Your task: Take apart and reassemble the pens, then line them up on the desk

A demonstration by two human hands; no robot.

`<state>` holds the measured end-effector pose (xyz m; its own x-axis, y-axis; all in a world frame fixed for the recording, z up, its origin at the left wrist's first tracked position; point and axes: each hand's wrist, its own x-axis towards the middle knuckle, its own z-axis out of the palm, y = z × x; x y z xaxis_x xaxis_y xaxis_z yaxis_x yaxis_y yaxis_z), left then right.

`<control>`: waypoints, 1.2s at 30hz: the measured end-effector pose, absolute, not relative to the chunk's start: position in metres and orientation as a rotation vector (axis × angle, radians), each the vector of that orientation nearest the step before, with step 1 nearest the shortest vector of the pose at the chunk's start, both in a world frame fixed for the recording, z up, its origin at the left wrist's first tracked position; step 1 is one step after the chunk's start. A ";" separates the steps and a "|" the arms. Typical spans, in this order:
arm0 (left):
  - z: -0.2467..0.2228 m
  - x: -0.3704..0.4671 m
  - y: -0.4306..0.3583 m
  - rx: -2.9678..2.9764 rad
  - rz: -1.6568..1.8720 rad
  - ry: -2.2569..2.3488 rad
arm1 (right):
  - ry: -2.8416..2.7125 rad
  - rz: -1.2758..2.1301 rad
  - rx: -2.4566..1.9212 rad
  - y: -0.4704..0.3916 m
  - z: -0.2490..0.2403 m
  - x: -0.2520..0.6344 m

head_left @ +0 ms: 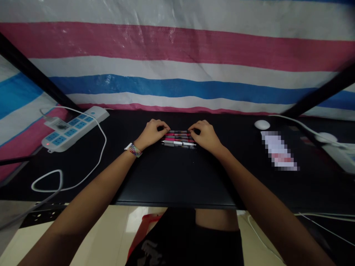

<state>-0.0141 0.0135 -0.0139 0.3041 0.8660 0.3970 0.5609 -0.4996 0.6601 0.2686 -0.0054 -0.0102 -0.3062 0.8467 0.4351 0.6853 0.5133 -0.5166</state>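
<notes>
Several pens (pixel 179 142) lie side by side, crosswise on the black table (pixel 174 181), in a small stack of rows between my hands. Some have pink or red parts, one is white, and the nearest looks grey and clear. My left hand (pixel 153 133), with a patterned band and a white piece at the wrist, has thumb and forefinger pinched at the left end of the farthest pen (pixel 178 132). At that pen's right end, the thumb and forefinger of my right hand (pixel 204 136) are pressed together.
A white power strip (pixel 74 129) with a plug and looping white cable (pixel 103 147) is at the left. White rounded objects (pixel 262 125) and a blurred paper-like item (pixel 279 150) lie at the right. Striped sheeting (pixel 177 87) hangs behind, between black slanting bars.
</notes>
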 end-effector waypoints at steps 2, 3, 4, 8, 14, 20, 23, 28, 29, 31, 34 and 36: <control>-0.015 -0.014 0.014 2.170 1.050 1.276 | -2.080 0.305 -1.242 -0.006 -0.010 0.269; -0.016 -0.015 0.014 2.169 1.051 1.278 | -2.081 0.307 -1.240 -0.006 -0.009 0.269; -0.016 -0.015 0.014 2.170 1.050 1.280 | -2.082 0.310 -1.239 -0.006 -0.009 0.269; -0.016 -0.015 0.015 2.174 1.038 1.293 | -2.082 0.325 -1.247 -0.006 -0.008 0.269; -0.015 -0.015 0.015 2.163 1.010 1.328 | -2.034 0.292 -1.259 -0.010 -0.006 0.266; -0.014 -0.015 0.014 2.171 1.006 1.318 | -2.220 0.294 -0.930 -0.034 0.013 0.249; -0.011 -0.014 0.013 2.160 0.999 1.318 | -2.359 0.273 -0.764 -0.046 0.019 0.239; -0.001 -0.012 0.006 2.196 0.901 1.372 | -2.395 0.306 -0.639 -0.052 0.017 0.232; 0.000 -0.012 0.005 2.201 0.887 1.385 | -2.386 0.315 -0.626 -0.051 0.016 0.233; 0.001 -0.011 0.005 2.206 0.875 1.394 | -2.385 0.299 -0.620 -0.050 0.015 0.234; -0.001 -0.012 0.006 2.210 0.883 1.391 | -2.450 0.209 -0.625 -0.047 0.014 0.236; -0.003 -0.011 0.006 2.210 0.905 1.396 | -2.501 0.161 -0.631 -0.046 0.013 0.237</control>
